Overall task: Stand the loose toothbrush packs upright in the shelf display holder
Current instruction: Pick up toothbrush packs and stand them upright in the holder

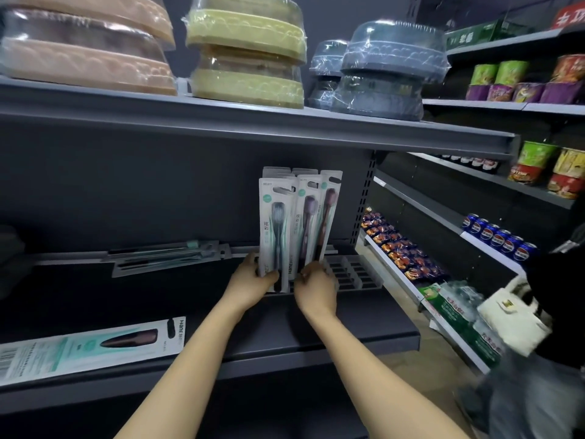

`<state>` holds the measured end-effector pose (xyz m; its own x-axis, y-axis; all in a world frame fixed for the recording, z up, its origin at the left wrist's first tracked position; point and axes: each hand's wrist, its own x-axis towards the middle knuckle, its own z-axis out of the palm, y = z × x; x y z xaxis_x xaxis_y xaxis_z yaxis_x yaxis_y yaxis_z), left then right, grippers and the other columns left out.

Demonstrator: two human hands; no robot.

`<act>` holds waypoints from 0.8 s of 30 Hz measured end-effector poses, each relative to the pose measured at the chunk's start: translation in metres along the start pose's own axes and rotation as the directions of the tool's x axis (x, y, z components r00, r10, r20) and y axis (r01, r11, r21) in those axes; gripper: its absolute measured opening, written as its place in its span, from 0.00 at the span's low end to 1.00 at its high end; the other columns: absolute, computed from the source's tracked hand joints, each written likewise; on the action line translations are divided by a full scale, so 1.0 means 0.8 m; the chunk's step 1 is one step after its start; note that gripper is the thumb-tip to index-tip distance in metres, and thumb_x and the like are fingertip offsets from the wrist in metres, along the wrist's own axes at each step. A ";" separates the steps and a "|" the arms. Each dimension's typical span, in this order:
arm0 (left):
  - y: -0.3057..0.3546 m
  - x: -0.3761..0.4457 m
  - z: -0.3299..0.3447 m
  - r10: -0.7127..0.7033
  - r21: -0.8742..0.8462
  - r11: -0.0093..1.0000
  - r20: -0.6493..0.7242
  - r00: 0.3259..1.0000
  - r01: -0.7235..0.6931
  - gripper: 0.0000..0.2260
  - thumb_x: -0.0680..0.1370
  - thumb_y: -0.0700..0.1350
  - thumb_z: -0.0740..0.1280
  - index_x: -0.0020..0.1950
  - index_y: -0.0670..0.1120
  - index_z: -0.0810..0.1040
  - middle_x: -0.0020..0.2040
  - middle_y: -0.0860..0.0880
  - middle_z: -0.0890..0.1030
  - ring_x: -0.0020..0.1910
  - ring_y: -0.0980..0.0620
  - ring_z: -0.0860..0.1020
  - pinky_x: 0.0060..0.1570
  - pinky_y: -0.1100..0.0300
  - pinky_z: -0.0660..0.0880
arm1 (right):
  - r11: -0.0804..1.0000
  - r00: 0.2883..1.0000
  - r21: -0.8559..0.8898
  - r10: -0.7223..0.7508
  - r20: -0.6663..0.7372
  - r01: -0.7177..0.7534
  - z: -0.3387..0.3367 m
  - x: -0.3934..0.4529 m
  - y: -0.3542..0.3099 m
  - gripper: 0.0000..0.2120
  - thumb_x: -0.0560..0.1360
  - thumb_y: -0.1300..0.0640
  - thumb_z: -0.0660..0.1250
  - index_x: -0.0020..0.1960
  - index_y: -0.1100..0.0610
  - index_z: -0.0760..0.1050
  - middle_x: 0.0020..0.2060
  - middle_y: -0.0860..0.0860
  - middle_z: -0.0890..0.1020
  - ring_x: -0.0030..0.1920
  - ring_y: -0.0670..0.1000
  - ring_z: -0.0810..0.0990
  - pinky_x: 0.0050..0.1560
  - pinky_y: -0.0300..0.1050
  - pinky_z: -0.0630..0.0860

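In the head view, a bunch of upright toothbrush packs (296,223) is seen standing at the left end of the slotted display holder (354,274) on the dark shelf (316,331). The lower edges of the front packs are gripped by the left hand (253,280) and pinched by the right hand (315,288). More loose packs (164,256) are lying flat at the back of the shelf, and one flat pack (91,350) is lying at the front edge. The packs are judged light, thin and fairly stiff card with smooth blisters, likely to slip and fan; a hold low on the card edges, beside the slot, is judged best.
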<state>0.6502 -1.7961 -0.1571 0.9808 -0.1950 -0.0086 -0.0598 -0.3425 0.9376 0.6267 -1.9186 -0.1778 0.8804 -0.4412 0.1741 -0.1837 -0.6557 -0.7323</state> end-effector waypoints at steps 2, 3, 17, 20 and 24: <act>0.000 -0.007 -0.007 0.013 -0.002 1.000 -0.011 1.000 -0.013 0.23 0.76 0.40 0.64 0.70 0.40 0.64 0.67 0.41 0.72 0.67 0.45 0.70 0.53 0.63 0.64 | 1.000 0.999 -0.008 -0.015 0.049 0.016 0.006 -0.013 -0.012 0.10 0.77 0.60 0.57 0.56 0.61 0.71 0.53 0.60 0.79 0.54 0.60 0.78 0.43 0.42 0.70; -0.002 -0.010 -0.012 0.008 0.001 1.000 -0.014 1.000 -0.008 0.24 0.76 0.41 0.65 0.71 0.40 0.63 0.68 0.41 0.71 0.68 0.45 0.69 0.55 0.62 0.65 | 1.000 0.997 -0.005 -0.029 0.075 0.029 0.010 -0.019 -0.018 0.10 0.77 0.60 0.57 0.57 0.60 0.71 0.54 0.60 0.79 0.55 0.60 0.78 0.45 0.44 0.72; -0.050 -0.044 -0.139 -0.090 0.119 0.987 -0.180 0.980 0.113 0.20 0.75 0.39 0.65 0.67 0.39 0.68 0.62 0.40 0.76 0.62 0.43 0.74 0.56 0.59 0.69 | 0.976 0.899 0.024 -0.210 0.384 0.218 0.108 -0.069 -0.110 0.16 0.76 0.56 0.59 0.62 0.57 0.71 0.57 0.58 0.80 0.58 0.59 0.78 0.54 0.47 0.75; -0.067 -0.050 -0.166 -0.118 0.194 0.969 -0.165 0.979 0.150 0.21 0.74 0.40 0.65 0.67 0.40 0.68 0.60 0.40 0.78 0.59 0.43 0.76 0.57 0.54 0.74 | 0.971 0.852 0.025 -0.222 0.474 0.239 0.123 -0.077 -0.122 0.17 0.76 0.55 0.61 0.63 0.57 0.72 0.58 0.56 0.80 0.58 0.57 0.78 0.56 0.46 0.75; -0.089 -0.060 -0.194 -0.198 0.319 0.918 -0.143 0.970 0.234 0.26 0.73 0.41 0.67 0.70 0.42 0.65 0.62 0.41 0.77 0.60 0.45 0.76 0.57 0.57 0.73 | 0.953 0.765 -0.061 -0.200 0.612 0.298 0.138 -0.082 -0.137 0.21 0.75 0.52 0.64 0.66 0.58 0.70 0.63 0.56 0.77 0.62 0.56 0.76 0.62 0.48 0.74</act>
<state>0.6362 -1.6198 -0.1693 0.9895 0.0103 -0.1438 0.1155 -0.6537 0.7479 0.6373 -1.7499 -0.1817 0.9781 0.1684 -0.1225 0.0608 -0.7934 -0.6057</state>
